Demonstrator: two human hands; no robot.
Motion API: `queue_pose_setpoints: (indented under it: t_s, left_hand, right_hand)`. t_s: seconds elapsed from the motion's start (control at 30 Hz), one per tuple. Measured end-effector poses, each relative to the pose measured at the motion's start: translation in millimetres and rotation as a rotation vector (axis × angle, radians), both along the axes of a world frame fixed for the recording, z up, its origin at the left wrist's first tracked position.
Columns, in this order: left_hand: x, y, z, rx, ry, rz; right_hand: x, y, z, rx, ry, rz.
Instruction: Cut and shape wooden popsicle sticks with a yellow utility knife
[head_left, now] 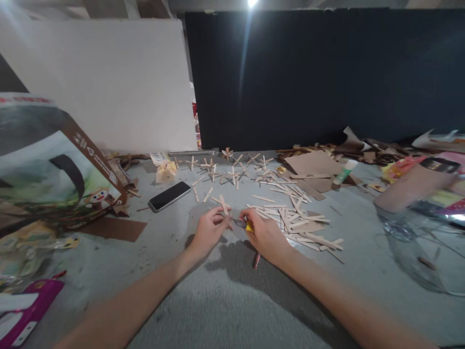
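Observation:
Near the middle of the grey table, my left hand pinches crossed wooden sticks between thumb and fingers. Just to its right, my right hand is closed around a small yellow tool with a dark tip that points toward the left hand. The two hands are a short gap apart. A reddish pencil-like stick lies below the right hand, partly covered by it. Loose flat wooden sticks are heaped beyond and right of the right hand. Several crossed-stick pieces stand behind the hands.
A black phone lies left of the sticks. Cardboard pieces and a glue stick are at the back right. A pink bottle lies at the right, a large printed bag stands left, and a purple object sits lower left.

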State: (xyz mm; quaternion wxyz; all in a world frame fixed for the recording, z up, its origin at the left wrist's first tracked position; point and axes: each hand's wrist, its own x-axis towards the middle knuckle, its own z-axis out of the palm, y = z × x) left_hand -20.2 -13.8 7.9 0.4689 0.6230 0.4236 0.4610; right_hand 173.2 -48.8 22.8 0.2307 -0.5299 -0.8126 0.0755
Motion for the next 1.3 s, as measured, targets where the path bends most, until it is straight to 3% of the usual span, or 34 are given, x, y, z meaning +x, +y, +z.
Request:
queue_pose_setpoints:
  t_s: [0.1,0.33,0.5,1.3]
  left_hand:
    - [-0.5,-0.9,0.4,0.017,-0.013,0.057]
    - [0.4,-5.6,2.2,0.106,0.068,0.138]
    - [1.5,-9.5,4.3,0.108,0.072,0.104]
    - [3.4,-12.4,2.6,0.163,0.080,0.047]
  right_hand:
    - [-1.0,-7.0,6.7,-0.041,0.022,-0.056]
    - [0.2,-12.4,4.1,-0.105,0.204,-0.007]
    - [-2.1,-13.4,-0.4,-0.026,0.252,0.062]
    - [-4.3,-18.3,0.9,-0.049,0.283,0.027]
